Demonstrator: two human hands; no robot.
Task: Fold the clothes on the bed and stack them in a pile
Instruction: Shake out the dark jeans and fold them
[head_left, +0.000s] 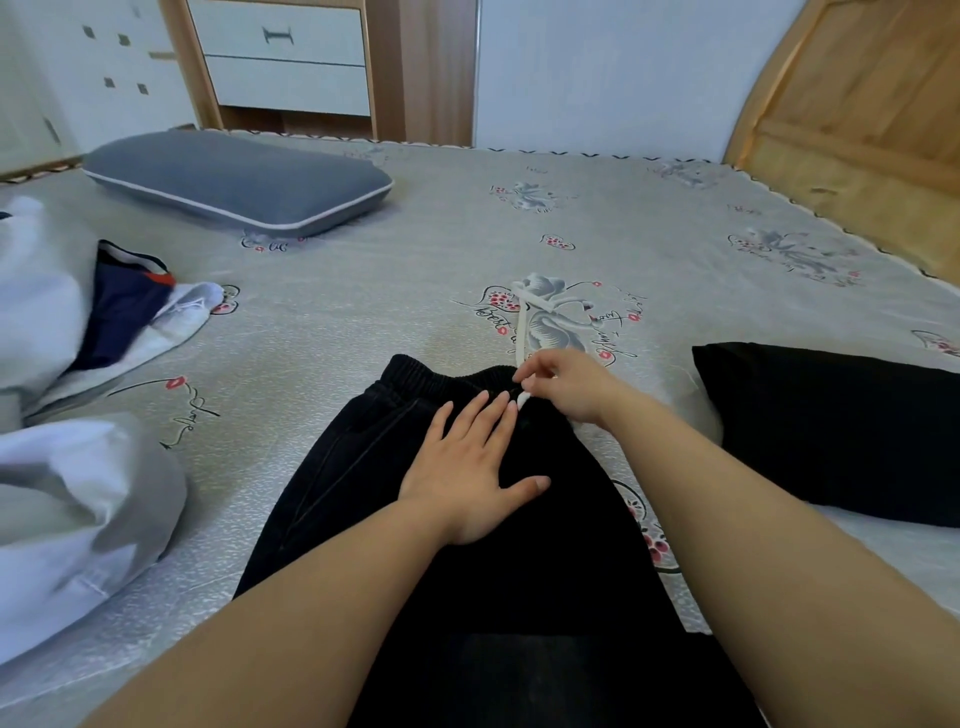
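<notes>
— How are the black trousers (467, 519) laid out in relation to the hands?

— They are spread flat on the bed (415, 249), close to its near edge, with the long axis running straight away from the person. The elastic waistband (431, 376) is turned toward the far edge, and the legs are drawn back toward the body, out of view at the bottom.

— And what is held?

— The left hand (467, 467) is laid flat on the cloth just below the waistband, fingers straight and spread; nothing is gripped by it. The right hand (566, 384) is placed at the waistband's right end, where the pale drawstring (522, 322) is pinched between fingertips and thumb. The cord's free length is stretched out past the waistband toward the far edge of the bed.

— Which hand is nearer to what must be dealt with next?

— The right, it is judged. The cord is already in its grip, so a tuck back over the waistband would probably be made by it while the cloth is pinned by the left.

— Where would the pile be expected?

— A dark folded item (831, 431) is seen at the right edge of the bed, just beside the right forearm. Unfolded white and navy clothes (78, 338) are heaped at the left edge, well apart from the trousers.

— So the fold would be made along that axis?

— Most likely, with one end carried to the other along it.
</notes>
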